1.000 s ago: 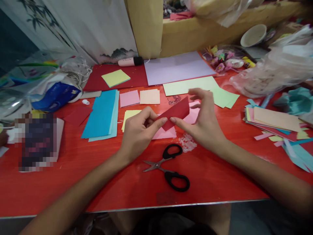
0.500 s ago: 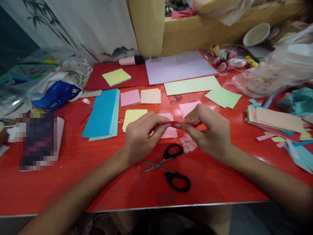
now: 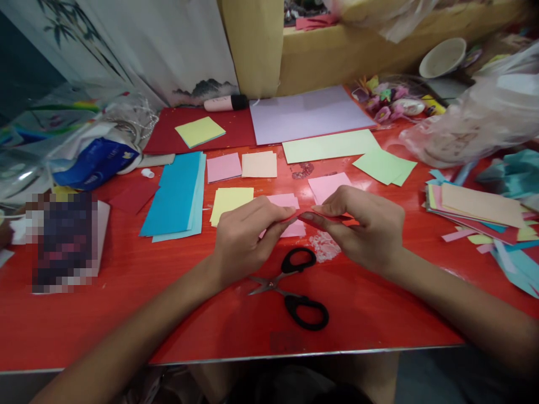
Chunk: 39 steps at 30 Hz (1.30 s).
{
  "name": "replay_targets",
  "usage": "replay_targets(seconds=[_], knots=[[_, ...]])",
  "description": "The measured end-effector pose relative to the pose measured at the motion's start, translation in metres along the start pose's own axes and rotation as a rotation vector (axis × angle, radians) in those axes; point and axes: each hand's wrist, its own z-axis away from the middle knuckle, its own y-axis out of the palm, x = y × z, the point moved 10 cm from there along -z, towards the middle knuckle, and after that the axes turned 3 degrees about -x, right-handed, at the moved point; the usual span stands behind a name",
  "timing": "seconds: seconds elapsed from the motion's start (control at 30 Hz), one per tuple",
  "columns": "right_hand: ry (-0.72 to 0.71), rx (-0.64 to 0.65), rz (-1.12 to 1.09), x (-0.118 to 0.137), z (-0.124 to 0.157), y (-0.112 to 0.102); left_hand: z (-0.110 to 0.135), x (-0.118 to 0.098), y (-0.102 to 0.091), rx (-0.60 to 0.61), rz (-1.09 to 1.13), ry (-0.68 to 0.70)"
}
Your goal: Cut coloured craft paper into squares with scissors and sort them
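Between my two hands is a piece of red paper [image 3: 298, 215], seen almost edge-on and mostly covered by the fingers. My left hand [image 3: 248, 235] pinches its left end between thumb and forefinger. My right hand [image 3: 364, 227] pinches it from the right, with the fingertips of both hands nearly meeting. Below them, scissors [image 3: 306, 312] with black handles lie on the table with their blades apart. Pink paper squares [image 3: 290, 229] lie partly hidden behind the fingers, and a yellow paper stack [image 3: 231, 203] sits just beyond my left hand.
Blue paper sheets [image 3: 174, 196] lie at left, near a blue packet [image 3: 99, 163]. Light green papers [image 3: 385, 166] and a lilac sheet [image 3: 309, 115] are farther back. Paper strips and scraps [image 3: 480, 207] pile up at right, below a plastic bag [image 3: 455, 134]. The red table's front edge is close.
Both hands keep their pinch on the red paper. The right hand has shifted slightly right and down, and its fingertips have moved a little along the paper. The scissors stay put.
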Motion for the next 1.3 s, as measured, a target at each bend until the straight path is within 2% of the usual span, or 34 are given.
replay_targets(seconds=[0.1,0.17,0.27,0.33,0.43,0.57,0.7,0.87,1.0,1.07,1.13,1.2,1.3], knots=[[0.065,0.047,-0.066,-0.004,-0.001,0.003,-0.003,0.0,-0.006,-0.066,-0.021,0.015],[0.134,0.097,-0.169,-0.008,0.001,0.009,-0.004,0.004,-0.004,-0.06,0.041,-0.022],[0.236,0.129,-0.312,-0.015,0.004,0.015,-0.002,0.016,0.018,0.098,0.223,-0.197],[0.293,0.124,-0.378,-0.021,0.005,0.018,0.005,0.027,0.028,0.162,0.278,-0.345],[0.391,0.115,-0.496,-0.03,0.007,0.023,0.014,0.04,0.03,0.126,0.291,-0.506],[0.482,0.12,-0.554,-0.039,0.009,0.029,0.021,0.05,0.026,0.064,0.335,-0.61],[0.501,0.143,-0.483,-0.041,0.015,0.03,0.023,0.051,0.026,0.077,0.398,-0.652],[0.505,0.151,-0.404,-0.04,0.017,0.03,0.021,0.049,0.02,0.049,0.298,-0.651],[0.526,0.146,-0.465,-0.04,0.013,0.03,0.023,0.051,0.021,0.029,0.289,-0.677],[0.524,0.209,-0.563,-0.037,0.013,0.037,0.026,0.054,0.02,-0.006,0.301,-0.701],[0.522,0.326,-0.619,-0.032,0.016,0.048,0.027,0.058,0.019,-0.037,0.321,-0.715],[0.547,0.424,-0.586,-0.031,0.022,0.056,0.026,0.057,0.02,-0.052,0.371,-0.695],[0.55,0.468,-0.477,-0.032,0.027,0.057,0.021,0.052,0.024,-0.049,0.501,-0.641]])
